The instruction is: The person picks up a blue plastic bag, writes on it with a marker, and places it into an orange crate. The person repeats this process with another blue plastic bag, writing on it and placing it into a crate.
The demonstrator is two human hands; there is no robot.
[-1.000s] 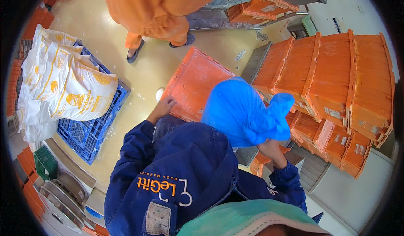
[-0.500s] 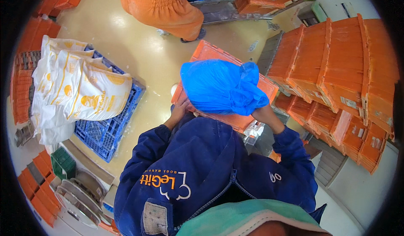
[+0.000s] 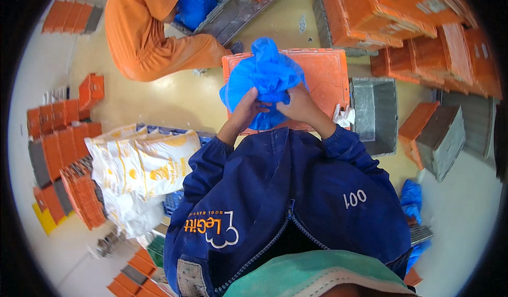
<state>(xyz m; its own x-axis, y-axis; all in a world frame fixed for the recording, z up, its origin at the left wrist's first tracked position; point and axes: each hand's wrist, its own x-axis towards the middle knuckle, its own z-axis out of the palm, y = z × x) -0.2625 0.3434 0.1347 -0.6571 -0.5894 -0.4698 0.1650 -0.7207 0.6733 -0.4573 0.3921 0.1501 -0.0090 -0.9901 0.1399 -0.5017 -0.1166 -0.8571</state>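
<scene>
A bulging blue plastic bag [image 3: 243, 77] sits on the orange crate lid [image 3: 325, 72] in front of me, its gathered, twisted neck upward. My left hand [image 3: 248, 106] has its fingers curled on the knotted part from the left. My right hand [image 3: 293, 104] grips the same bunched plastic from the right, with some fingertips hidden in its folds. A crumpled white item [image 3: 344, 116] lies at the lid's lower right corner, beside an open grey crate [image 3: 373, 141].
A person in orange [image 3: 137, 32] crouches ahead left beside a grey crate holding another blue bag [image 3: 196, 6]. White sacks [image 3: 137, 164] on a blue pallet stand at my left. Stacked orange crates [image 3: 402, 6] rise at the right, with several more crates [image 3: 58, 143] along the left.
The blue bag has come from my right side onto the lid. My left hand has moved from the lid onto it. The person in orange has lowered and shifted left in view.
</scene>
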